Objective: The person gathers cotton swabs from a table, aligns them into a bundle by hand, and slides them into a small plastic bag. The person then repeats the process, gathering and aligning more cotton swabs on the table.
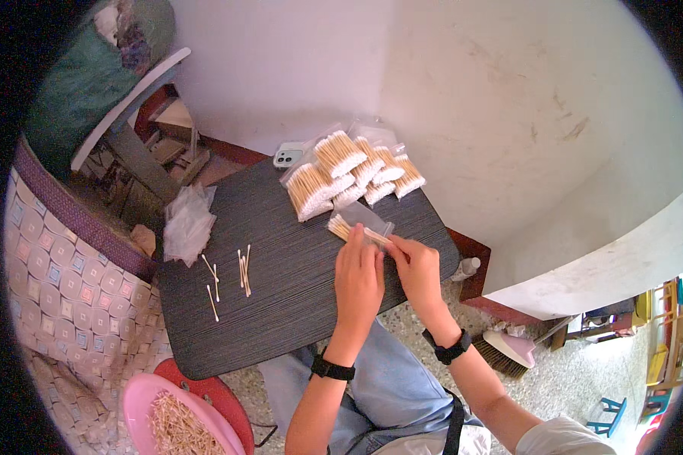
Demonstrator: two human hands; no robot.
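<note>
My left hand (359, 271) lies over the lower part of a small clear zip bag (368, 218) with cotton swabs (339, 226) in it, its fingers pressed together on the plastic. At the bag's right end my right hand (419, 271) pinches the edge with thumb and forefinger. Part of the bag and its swabs is hidden under my fingers. Just beyond it, filled bags of cotton swabs (311, 189) are heaped on the dark table (281, 318). Several loose swabs (244, 271) lie to the left of my hands.
A stack of clear bags (190, 226) sits at the table's left edge. A phone (287, 155) lies by the heap. At lower left, a pink basin (136, 402) full of swabs rests on a red stool (231, 406). A brush (508, 353) lies on the floor at right.
</note>
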